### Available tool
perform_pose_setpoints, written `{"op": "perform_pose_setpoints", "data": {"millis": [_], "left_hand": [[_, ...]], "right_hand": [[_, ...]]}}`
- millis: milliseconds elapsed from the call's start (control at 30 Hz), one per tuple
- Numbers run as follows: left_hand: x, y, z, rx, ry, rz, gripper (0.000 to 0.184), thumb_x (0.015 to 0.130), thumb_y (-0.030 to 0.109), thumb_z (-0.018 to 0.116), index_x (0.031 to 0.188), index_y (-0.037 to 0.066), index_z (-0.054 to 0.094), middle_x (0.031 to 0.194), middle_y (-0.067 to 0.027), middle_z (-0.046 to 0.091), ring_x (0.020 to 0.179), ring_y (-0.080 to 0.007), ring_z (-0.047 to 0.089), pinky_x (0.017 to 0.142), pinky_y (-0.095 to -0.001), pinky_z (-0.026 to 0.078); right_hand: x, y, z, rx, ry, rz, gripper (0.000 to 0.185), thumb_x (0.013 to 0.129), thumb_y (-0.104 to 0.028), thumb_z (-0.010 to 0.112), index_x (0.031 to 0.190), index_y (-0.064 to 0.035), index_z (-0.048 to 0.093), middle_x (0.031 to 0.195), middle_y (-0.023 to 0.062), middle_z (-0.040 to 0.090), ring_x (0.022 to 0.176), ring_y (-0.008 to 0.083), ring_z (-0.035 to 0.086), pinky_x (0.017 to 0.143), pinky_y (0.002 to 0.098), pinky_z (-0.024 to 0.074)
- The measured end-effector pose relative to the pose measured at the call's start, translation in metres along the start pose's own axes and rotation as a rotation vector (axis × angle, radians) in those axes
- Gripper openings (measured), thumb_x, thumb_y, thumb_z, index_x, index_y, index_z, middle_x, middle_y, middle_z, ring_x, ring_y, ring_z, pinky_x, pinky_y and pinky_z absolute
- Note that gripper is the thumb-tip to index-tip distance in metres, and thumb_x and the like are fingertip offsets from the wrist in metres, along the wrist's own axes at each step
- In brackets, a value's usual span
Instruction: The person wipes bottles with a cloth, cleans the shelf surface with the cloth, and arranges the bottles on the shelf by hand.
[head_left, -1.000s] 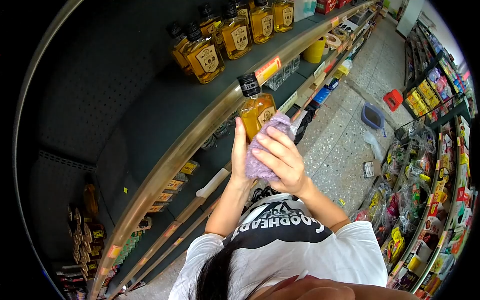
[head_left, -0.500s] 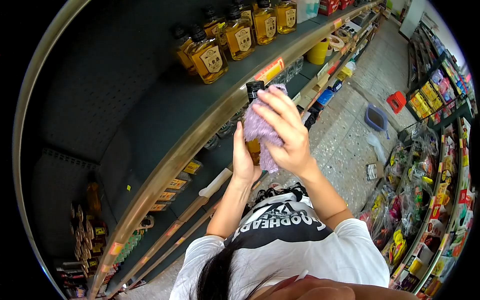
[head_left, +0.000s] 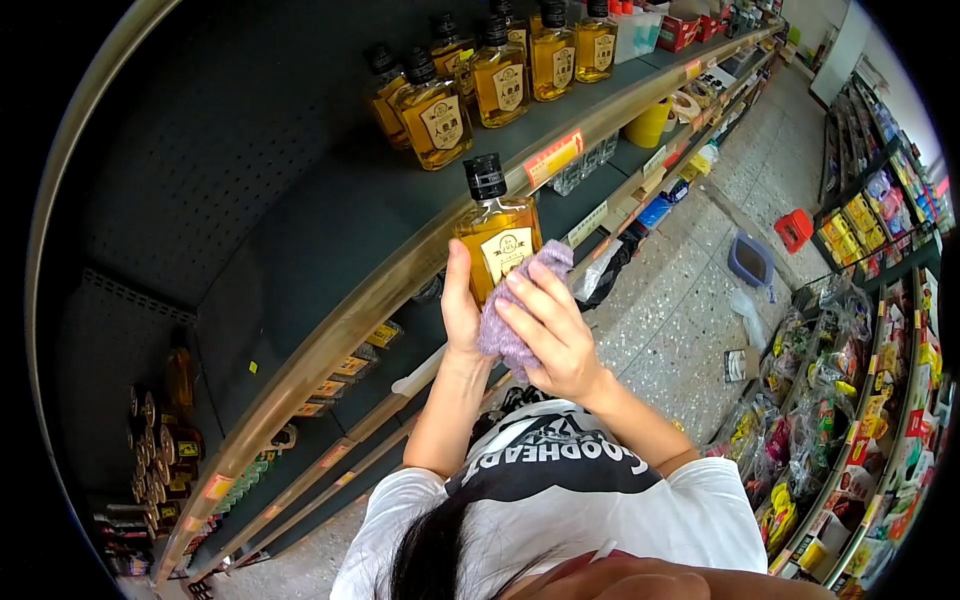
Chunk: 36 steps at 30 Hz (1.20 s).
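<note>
My left hand [head_left: 462,315] grips a flat glass bottle [head_left: 508,238] of amber liquor from its left side. The bottle has a black cap and a cream label, and it tilts slightly in front of the shelf edge. In my right hand [head_left: 560,345] is a crumpled purple cloth [head_left: 508,330], pressed against the bottle's lower right side. The cloth and fingers hide the base and part of the label. Several matching bottles [head_left: 443,122] stand together on the shelf above.
The dark shelf [head_left: 330,240] has a metal front rail [head_left: 400,270] with price tags. Lower shelves hold jars and a yellow roll [head_left: 648,125]. On the aisle floor sit a blue basin [head_left: 750,260] and a red stool [head_left: 794,231]. Bagged goods [head_left: 820,400] line the right side.
The cloth has moved down from the bottle's neck and front to its lower side, uncovering the label. Both hands and the bottle have shifted slightly left.
</note>
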<state>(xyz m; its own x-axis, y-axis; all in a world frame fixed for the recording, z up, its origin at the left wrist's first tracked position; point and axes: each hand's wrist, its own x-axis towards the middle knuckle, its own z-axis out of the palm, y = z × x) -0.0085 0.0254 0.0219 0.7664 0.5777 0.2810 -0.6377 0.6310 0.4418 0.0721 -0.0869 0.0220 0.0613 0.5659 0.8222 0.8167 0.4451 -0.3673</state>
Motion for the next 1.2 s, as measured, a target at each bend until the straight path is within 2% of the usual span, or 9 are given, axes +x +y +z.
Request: {"op": "perform_pose_setpoints", "data": {"millis": [133,267,300,433,567,667,833,1067,1200], "left_hand": [[0.002,0.005,0.018,0.231,0.228,0.052,0.068,0.100,0.059,0.034,0.132,0.001,0.051,0.112,-0.0181,0.067,0.096,-0.0295,0.069,0.085,-0.0417,0.057],[0.001,0.001,0.013,0.234,0.194,0.064,0.064,0.103,0.055,0.030,0.134,0.003,0.051,0.123,-0.0165,0.063,0.110,-0.0283,0.064,0.095,-0.0400,0.052],[0.000,0.001,0.012,0.149,0.111,0.037,0.062,0.103,0.053,0.032,0.134,0.003,0.051,0.127,-0.0156,0.061,0.116,-0.0272,0.060,0.102,-0.0417,0.047],[-0.001,-0.001,0.015,0.231,0.098,0.033,0.058,0.103,0.049,0.035,0.135,0.003,0.051,0.133,-0.0139,0.058,0.123,-0.0254,0.055,0.107,-0.0420,0.041],[-0.003,-0.003,0.014,0.199,0.228,-0.020,0.058,0.103,0.049,0.035,0.136,0.004,0.050,0.133,-0.0115,0.058,0.122,-0.0230,0.056,0.106,-0.0410,0.041],[-0.004,-0.005,0.017,0.176,0.194,-0.008,0.059,0.103,0.051,0.035,0.136,0.004,0.050,0.132,-0.0112,0.058,0.121,-0.0227,0.056,0.106,-0.0410,0.041],[-0.001,-0.004,0.020,0.248,0.220,0.067,0.046,0.104,0.041,0.044,0.132,0.004,0.052,0.125,-0.0093,0.061,0.114,-0.0207,0.060,0.098,-0.0376,0.049],[0.006,-0.009,0.028,0.182,0.305,0.147,0.047,0.102,0.046,0.047,0.127,0.007,0.057,0.118,-0.0083,0.066,0.107,-0.0203,0.064,0.095,-0.0374,0.051],[0.015,-0.011,0.034,0.141,0.353,0.209,0.051,0.101,0.051,0.044,0.125,0.008,0.057,0.117,-0.0086,0.066,0.104,-0.0211,0.065,0.093,-0.0365,0.052]], "right_hand": [[-0.014,0.005,0.001,-0.001,-0.013,-0.037,0.050,0.070,0.003,0.068,0.120,-0.0002,0.065,0.135,0.0172,0.056,0.129,0.0402,0.049,0.107,0.0482,0.0420],[-0.003,0.008,-0.007,-0.003,0.050,-0.002,0.050,0.070,0.001,0.068,0.120,0.0007,0.064,0.134,0.0182,0.056,0.130,0.0409,0.048,0.108,0.0483,0.0404],[0.003,0.007,-0.011,-0.004,0.073,0.019,0.050,0.070,0.001,0.067,0.120,0.0011,0.064,0.134,0.0186,0.056,0.130,0.0412,0.048,0.108,0.0483,0.0399],[0.023,0.013,-0.020,0.040,0.099,0.082,0.049,0.070,0.001,0.064,0.118,0.0039,0.065,0.135,0.0213,0.056,0.131,0.0435,0.047,0.109,0.0482,0.0373],[0.044,0.016,-0.026,0.066,0.110,0.094,0.052,0.066,0.006,0.062,0.118,0.0029,0.065,0.137,0.0224,0.054,0.133,0.0413,0.047,0.110,0.0455,0.0364],[0.054,0.023,-0.026,0.236,0.147,0.197,0.056,0.065,0.009,0.061,0.120,0.0015,0.065,0.138,0.0220,0.054,0.134,0.0385,0.047,0.111,0.0426,0.0363],[0.050,0.024,-0.021,0.419,0.173,0.321,0.060,0.066,0.013,0.060,0.125,0.0014,0.062,0.142,0.0206,0.052,0.134,0.0324,0.049,0.110,0.0374,0.0374],[0.027,0.021,-0.022,0.320,0.129,0.295,0.058,0.067,0.010,0.061,0.124,0.0036,0.062,0.142,0.0237,0.050,0.135,0.0355,0.047,0.111,0.0397,0.0350],[0.011,0.018,-0.015,0.290,0.163,0.265,0.063,0.069,0.010,0.058,0.132,0.0057,0.054,0.147,0.0266,0.042,0.138,0.0372,0.041,0.113,0.0409,0.0326]]}}
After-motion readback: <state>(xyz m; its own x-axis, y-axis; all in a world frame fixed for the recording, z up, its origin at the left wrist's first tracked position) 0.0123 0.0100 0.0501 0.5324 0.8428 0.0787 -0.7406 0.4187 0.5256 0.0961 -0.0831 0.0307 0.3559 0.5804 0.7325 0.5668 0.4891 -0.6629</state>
